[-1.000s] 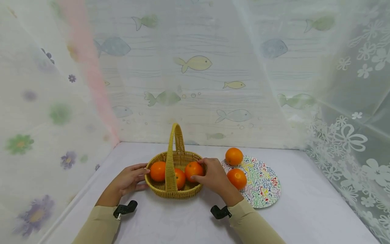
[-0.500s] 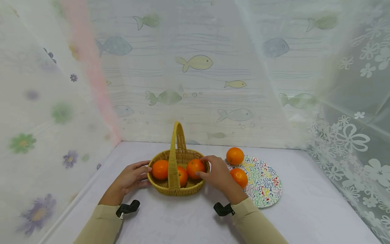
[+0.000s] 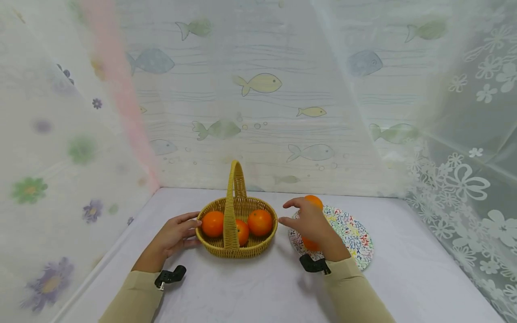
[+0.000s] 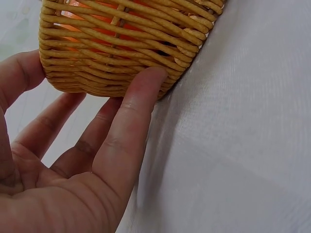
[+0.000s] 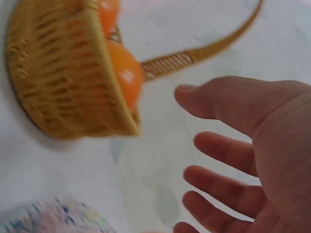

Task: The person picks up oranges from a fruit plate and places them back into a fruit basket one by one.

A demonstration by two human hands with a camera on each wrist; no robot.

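A yellow wicker basket (image 3: 237,253) with a tall arched handle stands on the table, three oranges in it: one left (image 3: 212,224), one partly behind the handle (image 3: 242,233), one right (image 3: 260,222). My left hand (image 3: 174,236) touches the basket's left end; in the left wrist view its thumb and fingers, fairly straight, rest against the woven wall. My right hand (image 3: 313,225) is in the air right of the basket, holding nothing, its thumb and fingers apart. Behind it, two more oranges, the far one (image 3: 314,201) and the near one (image 3: 310,244), are partly hidden.
A round plate or mat (image 3: 355,237) with multicoloured squiggles lies right of the basket, under or beside the two loose oranges. White cloth covers the table (image 3: 242,291). A fish-patterned curtain (image 3: 258,112) hangs behind, with sheer flowered curtains at both sides.
My right hand has let go of the right orange, leaving it in the basket, and moved right toward the plate. My left hand has stayed at the basket's left end.
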